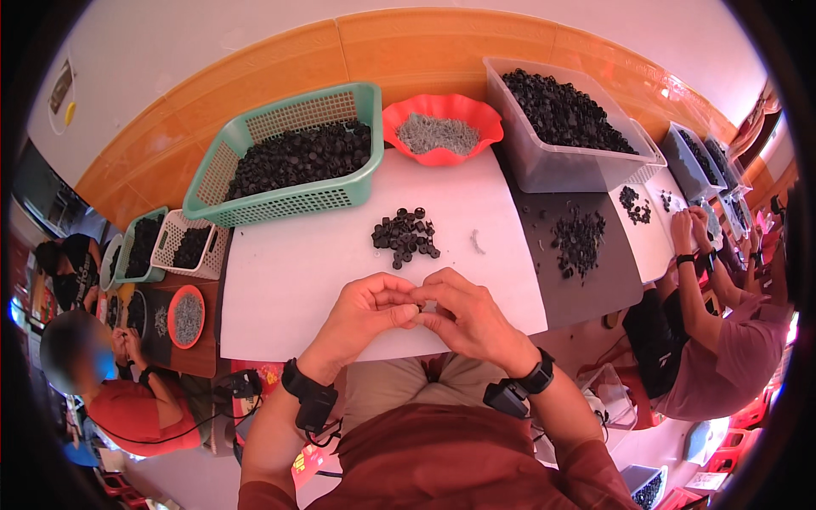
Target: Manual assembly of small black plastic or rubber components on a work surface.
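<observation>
My left hand (367,313) and my right hand (466,316) meet over the near part of a white work sheet (289,289). Both are closed, thumbs and fingertips pinched together around a small black part (420,308). Most of that part is hidden by the fingers, and a pale grey bit seems to show beside it. Just beyond my hands lies a loose pile of small round black plastic parts (405,238). To its right rests a little group of pale grey translucent pieces (478,242).
A green basket (289,202) of black parts, a red scalloped bowl (442,157) of grey pieces and a clear bin (561,174) of black parts line the back. Black parts (580,242) lie on a dark board at right. People work at both sides.
</observation>
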Action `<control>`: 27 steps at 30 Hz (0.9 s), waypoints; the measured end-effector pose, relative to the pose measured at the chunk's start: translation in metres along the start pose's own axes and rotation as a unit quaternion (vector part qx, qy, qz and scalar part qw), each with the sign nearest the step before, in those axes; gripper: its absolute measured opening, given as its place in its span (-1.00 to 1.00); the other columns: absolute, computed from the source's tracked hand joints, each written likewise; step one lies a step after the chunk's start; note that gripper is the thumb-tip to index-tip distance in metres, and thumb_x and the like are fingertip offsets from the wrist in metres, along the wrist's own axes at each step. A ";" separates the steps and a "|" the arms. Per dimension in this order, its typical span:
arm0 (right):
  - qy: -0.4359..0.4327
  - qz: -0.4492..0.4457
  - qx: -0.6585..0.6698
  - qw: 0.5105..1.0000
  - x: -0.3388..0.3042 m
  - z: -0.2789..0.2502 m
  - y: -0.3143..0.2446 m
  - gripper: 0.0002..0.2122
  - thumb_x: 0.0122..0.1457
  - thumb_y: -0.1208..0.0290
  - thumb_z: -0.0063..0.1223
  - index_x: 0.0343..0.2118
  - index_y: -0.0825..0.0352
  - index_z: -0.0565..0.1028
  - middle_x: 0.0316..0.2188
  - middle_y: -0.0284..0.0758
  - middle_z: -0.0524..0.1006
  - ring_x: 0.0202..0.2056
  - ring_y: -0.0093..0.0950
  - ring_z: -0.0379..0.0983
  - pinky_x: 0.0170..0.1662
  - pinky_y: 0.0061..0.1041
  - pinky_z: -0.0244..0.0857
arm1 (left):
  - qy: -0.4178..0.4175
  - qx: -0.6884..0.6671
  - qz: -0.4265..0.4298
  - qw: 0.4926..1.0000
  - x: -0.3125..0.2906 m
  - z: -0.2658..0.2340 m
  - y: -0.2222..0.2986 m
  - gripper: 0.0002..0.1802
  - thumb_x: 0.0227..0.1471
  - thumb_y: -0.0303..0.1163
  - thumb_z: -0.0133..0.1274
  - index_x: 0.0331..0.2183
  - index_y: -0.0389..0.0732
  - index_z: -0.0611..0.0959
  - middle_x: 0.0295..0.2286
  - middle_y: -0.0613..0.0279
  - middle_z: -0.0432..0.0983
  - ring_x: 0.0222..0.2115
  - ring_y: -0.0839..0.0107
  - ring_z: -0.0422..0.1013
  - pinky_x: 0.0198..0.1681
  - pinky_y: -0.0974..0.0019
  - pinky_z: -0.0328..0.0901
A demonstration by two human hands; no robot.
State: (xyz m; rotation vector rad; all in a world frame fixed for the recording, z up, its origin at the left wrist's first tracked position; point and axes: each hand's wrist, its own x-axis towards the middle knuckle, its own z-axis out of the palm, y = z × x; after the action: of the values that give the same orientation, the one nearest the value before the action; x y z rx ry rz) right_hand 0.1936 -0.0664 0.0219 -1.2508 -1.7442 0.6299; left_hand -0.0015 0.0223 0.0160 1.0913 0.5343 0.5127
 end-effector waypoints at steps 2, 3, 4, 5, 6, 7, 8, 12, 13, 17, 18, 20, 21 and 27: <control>0.022 -0.015 0.009 1.000 0.001 0.002 0.001 -0.71 0.10 0.54 0.24 -0.08 0.28 0.54 -0.24 -0.26 0.50 -0.42 -0.25 0.49 -0.37 -0.39 0.40 | 0.003 -0.006 -0.001 1.000 -0.001 0.002 0.001 -0.73 0.13 -0.56 0.15 -0.09 -0.32 0.57 -0.20 0.15 0.59 -0.21 0.46 0.53 -0.11 0.36 0.47; 0.023 -0.014 0.010 1.000 0.000 0.003 0.001 -0.71 0.10 0.54 0.24 -0.08 0.28 0.54 -0.24 -0.26 0.50 -0.42 -0.25 0.49 -0.37 -0.39 0.40 | 0.006 -0.013 -0.001 1.000 -0.002 0.003 0.002 -0.72 0.15 -0.56 0.12 -0.07 -0.32 0.56 -0.19 0.14 0.59 -0.19 0.43 0.53 -0.11 0.33 0.48; 0.031 -0.016 0.015 0.999 0.001 0.003 0.000 -0.71 0.10 0.53 0.24 -0.07 0.29 0.54 -0.25 -0.26 0.50 -0.43 -0.27 0.49 -0.37 -0.40 0.40 | 0.007 -0.012 -0.001 1.000 -0.002 0.003 0.003 -0.72 0.15 -0.56 0.12 -0.07 -0.32 0.56 -0.19 0.14 0.59 -0.19 0.43 0.53 -0.11 0.33 0.48; 0.039 -0.018 0.020 0.999 0.001 0.003 0.000 -0.70 0.11 0.53 0.25 -0.07 0.30 0.55 -0.25 -0.25 0.51 -0.44 -0.28 0.49 -0.38 -0.41 0.39 | 0.015 -0.028 -0.009 0.999 -0.002 0.004 0.003 -0.72 0.16 -0.55 0.13 -0.06 -0.32 0.57 -0.18 0.14 0.59 -0.18 0.44 0.53 -0.12 0.34 0.48; 0.040 -0.019 0.021 0.999 0.001 0.005 0.001 -0.70 0.11 0.53 0.25 -0.07 0.30 0.55 -0.25 -0.25 0.51 -0.44 -0.28 0.49 -0.38 -0.41 0.39 | 0.022 -0.043 -0.017 0.999 -0.003 0.004 0.004 -0.71 0.17 -0.53 0.13 -0.05 -0.32 0.58 -0.18 0.15 0.59 -0.17 0.45 0.52 -0.12 0.34 0.48; 0.058 -0.035 0.021 0.997 0.001 0.007 0.004 -0.71 0.11 0.55 0.26 -0.08 0.32 0.56 -0.26 -0.26 0.52 -0.48 -0.42 0.46 -0.42 -0.50 0.37 | 0.022 -0.043 -0.017 0.999 -0.003 0.004 0.003 -0.71 0.17 -0.53 0.13 -0.05 -0.32 0.58 -0.18 0.15 0.59 -0.17 0.45 0.52 -0.12 0.34 0.48; 0.075 -0.051 0.021 0.996 0.001 0.009 0.005 -0.73 0.11 0.57 0.28 -0.10 0.34 0.57 -0.27 -0.27 0.53 -0.52 -0.57 0.43 -0.47 -0.59 0.35 | 0.025 -0.060 -0.021 0.998 -0.003 0.004 0.002 -0.72 0.17 -0.52 0.13 -0.06 -0.32 0.59 -0.18 0.15 0.59 -0.17 0.44 0.53 -0.11 0.34 0.48; 0.105 -0.037 0.046 0.993 0.002 0.013 0.004 -0.75 0.11 0.57 0.28 -0.13 0.33 0.58 -0.30 -0.28 0.54 -0.52 -0.59 0.44 -0.50 -0.61 0.34 | 0.029 -0.126 -0.016 0.991 -0.004 0.001 -0.003 -0.75 0.18 -0.50 0.12 -0.08 -0.31 0.62 -0.17 0.15 0.60 -0.18 0.42 0.54 -0.10 0.34 0.48; 0.114 -0.041 0.042 0.992 0.001 0.014 0.005 -0.76 0.10 0.57 0.29 -0.15 0.33 0.59 -0.32 -0.29 0.54 -0.51 -0.58 0.45 -0.50 -0.61 0.34 | 0.028 -0.126 -0.016 0.991 -0.004 0.002 -0.004 -0.75 0.18 -0.50 0.12 -0.08 -0.31 0.62 -0.17 0.15 0.60 -0.18 0.42 0.54 -0.10 0.34 0.48; 0.143 -0.068 0.002 0.987 0.001 0.017 0.007 -0.76 0.06 0.58 0.31 -0.18 0.31 0.61 -0.33 -0.28 0.54 -0.51 -0.56 0.46 -0.50 -0.60 0.34 | 0.038 -0.164 -0.019 0.986 -0.004 0.002 -0.006 -0.77 0.18 -0.51 0.13 -0.11 -0.29 0.63 -0.18 0.16 0.60 -0.18 0.42 0.54 -0.08 0.33 0.49; 0.143 -0.068 0.002 0.987 0.001 0.018 0.007 -0.76 0.06 0.58 0.31 -0.18 0.31 0.61 -0.33 -0.28 0.54 -0.51 -0.56 0.46 -0.50 -0.60 0.34 | 0.043 -0.170 -0.020 0.984 -0.004 0.001 -0.007 -0.78 0.17 -0.51 0.14 -0.12 -0.28 0.63 -0.18 0.17 0.60 -0.19 0.42 0.54 -0.08 0.33 0.49; 0.150 -0.075 -0.015 0.986 0.001 0.019 0.008 -0.75 0.04 0.58 0.32 -0.17 0.30 0.61 -0.32 -0.28 0.54 -0.51 -0.55 0.46 -0.50 -0.59 0.34 | 0.044 -0.175 -0.020 0.983 -0.004 0.000 -0.009 -0.79 0.17 -0.51 0.14 -0.13 -0.28 0.63 -0.19 0.17 0.60 -0.19 0.42 0.54 -0.08 0.33 0.48; 0.150 -0.075 -0.015 0.986 0.002 0.018 0.008 -0.75 0.04 0.58 0.32 -0.17 0.30 0.61 -0.32 -0.28 0.54 -0.51 -0.55 0.46 -0.50 -0.59 0.34 | 0.046 -0.181 -0.021 0.982 -0.004 0.000 -0.010 -0.80 0.17 -0.51 0.14 -0.14 -0.27 0.63 -0.19 0.18 0.60 -0.20 0.42 0.54 -0.08 0.33 0.48; 0.151 -0.093 -0.040 0.983 0.001 0.018 0.007 -0.71 0.01 0.58 0.33 -0.16 0.28 0.60 -0.31 -0.28 0.53 -0.51 -0.49 0.49 -0.51 -0.56 0.36 | 0.050 -0.185 -0.017 0.981 -0.004 0.001 -0.010 -0.81 0.16 -0.52 0.14 -0.14 -0.26 0.63 -0.20 0.18 0.60 -0.21 0.42 0.54 -0.09 0.34 0.48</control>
State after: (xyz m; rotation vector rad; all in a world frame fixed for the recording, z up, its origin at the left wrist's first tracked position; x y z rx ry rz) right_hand 0.1811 -0.0613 0.0083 -1.1532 -1.6188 0.2480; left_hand -0.0021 0.0153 0.0079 0.7039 0.5204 0.6120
